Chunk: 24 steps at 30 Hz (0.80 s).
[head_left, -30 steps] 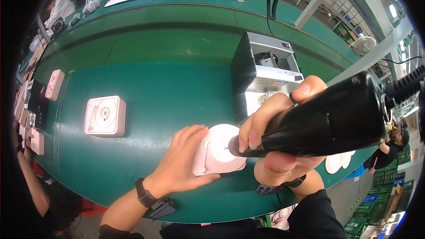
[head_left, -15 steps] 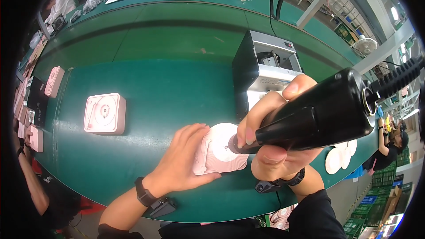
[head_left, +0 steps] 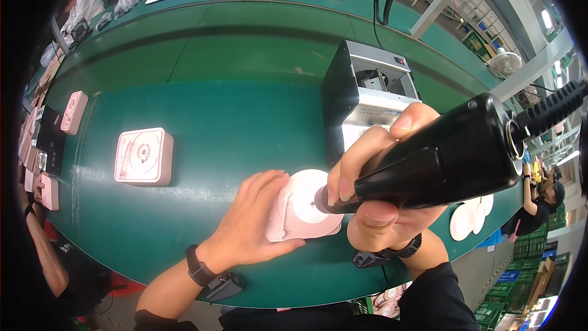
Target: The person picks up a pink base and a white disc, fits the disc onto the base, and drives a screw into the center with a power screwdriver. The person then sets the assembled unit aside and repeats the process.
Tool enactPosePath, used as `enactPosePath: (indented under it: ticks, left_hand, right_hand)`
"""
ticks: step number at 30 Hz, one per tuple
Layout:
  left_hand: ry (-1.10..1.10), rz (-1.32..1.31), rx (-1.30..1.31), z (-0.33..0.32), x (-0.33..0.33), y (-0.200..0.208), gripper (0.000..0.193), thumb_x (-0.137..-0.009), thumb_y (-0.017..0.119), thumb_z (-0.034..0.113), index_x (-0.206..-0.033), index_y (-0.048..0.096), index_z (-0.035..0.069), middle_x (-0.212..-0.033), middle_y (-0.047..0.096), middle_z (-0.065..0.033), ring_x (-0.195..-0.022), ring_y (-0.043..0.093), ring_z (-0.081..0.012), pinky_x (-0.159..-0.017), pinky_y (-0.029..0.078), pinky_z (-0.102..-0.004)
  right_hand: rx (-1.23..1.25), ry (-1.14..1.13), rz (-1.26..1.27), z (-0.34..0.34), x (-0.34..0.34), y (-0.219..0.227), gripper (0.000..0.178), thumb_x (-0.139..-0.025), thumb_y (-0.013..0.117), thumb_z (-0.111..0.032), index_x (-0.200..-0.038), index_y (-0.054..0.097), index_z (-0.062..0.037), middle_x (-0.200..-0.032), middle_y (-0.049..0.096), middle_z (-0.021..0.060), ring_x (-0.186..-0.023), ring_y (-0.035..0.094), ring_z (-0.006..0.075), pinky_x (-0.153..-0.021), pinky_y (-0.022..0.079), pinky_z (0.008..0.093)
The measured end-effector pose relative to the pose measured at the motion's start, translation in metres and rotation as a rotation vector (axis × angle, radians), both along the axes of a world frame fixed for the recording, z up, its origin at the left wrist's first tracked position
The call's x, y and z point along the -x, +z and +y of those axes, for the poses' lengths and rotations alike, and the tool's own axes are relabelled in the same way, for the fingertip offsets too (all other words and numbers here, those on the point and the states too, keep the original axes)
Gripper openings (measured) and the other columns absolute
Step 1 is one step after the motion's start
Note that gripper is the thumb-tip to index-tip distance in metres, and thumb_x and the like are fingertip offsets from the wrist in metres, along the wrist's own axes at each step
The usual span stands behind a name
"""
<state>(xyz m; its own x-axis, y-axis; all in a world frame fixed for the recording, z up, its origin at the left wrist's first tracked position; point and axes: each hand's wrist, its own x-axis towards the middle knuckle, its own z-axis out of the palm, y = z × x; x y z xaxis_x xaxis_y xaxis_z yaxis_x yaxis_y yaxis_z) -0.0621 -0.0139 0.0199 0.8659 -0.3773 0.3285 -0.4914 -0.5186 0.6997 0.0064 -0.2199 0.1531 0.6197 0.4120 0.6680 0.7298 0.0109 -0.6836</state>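
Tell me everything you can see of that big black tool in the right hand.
The black tool looks like smooth, glossy plastic: a thick body narrowing to a ribbed collar, with a metal ring and ribbed cable sleeve behind. Gripped near its front by the right hand, it slants toward the pink device's pale centre; tip contact is unclear.

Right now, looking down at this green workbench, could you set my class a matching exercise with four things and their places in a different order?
Things
1. Black handheld tool
2. Left hand
3. Silver-and-black machine
4. Pale round discs

Places
A. Lying near the right edge of the green table
B. Standing on the table, beyond the tool
C. Gripped in the right hand
D. Against the pink piece

Pairs: 1-C, 2-D, 3-B, 4-A
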Motion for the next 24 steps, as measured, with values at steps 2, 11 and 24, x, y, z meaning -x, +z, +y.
enactPosePath:
  ticks: [2, 11, 24]
  left_hand:
    - [-0.003, 0.008, -0.012, 0.001, 0.0, 0.002, 0.106, -0.071, 0.094, 0.038, -0.152, 0.04, -0.002, -0.152, 0.043, -0.0239, -0.14, 0.043, -0.0452, -0.116, 0.042, -0.0527]
    - [-0.019, 0.014, -0.048, 0.001, -0.002, 0.0, 0.107, -0.071, 0.094, 0.038, -0.153, 0.039, -0.002, -0.152, 0.042, -0.0249, -0.14, 0.043, -0.0462, -0.115, 0.042, -0.0539]
    - [-0.005, 0.295, 0.426, 0.008, -0.002, -0.014, 0.089, -0.083, 0.084, 0.022, -0.156, 0.037, -0.001, -0.148, 0.05, -0.0249, -0.136, 0.05, -0.0419, -0.114, 0.043, -0.0493]
  right_hand:
    - [0.011, -0.009, -0.017, -0.002, 0.0, -0.001, 0.05, -0.089, 0.08, -0.006, -0.115, 0.038, -0.0005, -0.07, 0.061, 0.0074, -0.057, 0.059, 0.0114, -0.053, 0.05, 0.0236]
    - [0.057, -0.057, -0.094, 0.007, -0.001, -0.006, 0.047, -0.089, 0.079, -0.004, -0.112, 0.039, 0.0006, -0.07, 0.062, 0.0079, -0.058, 0.059, 0.0103, -0.053, 0.05, 0.0221]
    - [-0.157, -0.051, -0.161, -0.005, -0.002, 0.0, 0.047, -0.092, 0.076, -0.007, -0.119, 0.038, -0.0017, -0.076, 0.061, 0.0077, -0.06, 0.059, 0.0108, -0.053, 0.05, 0.0245]
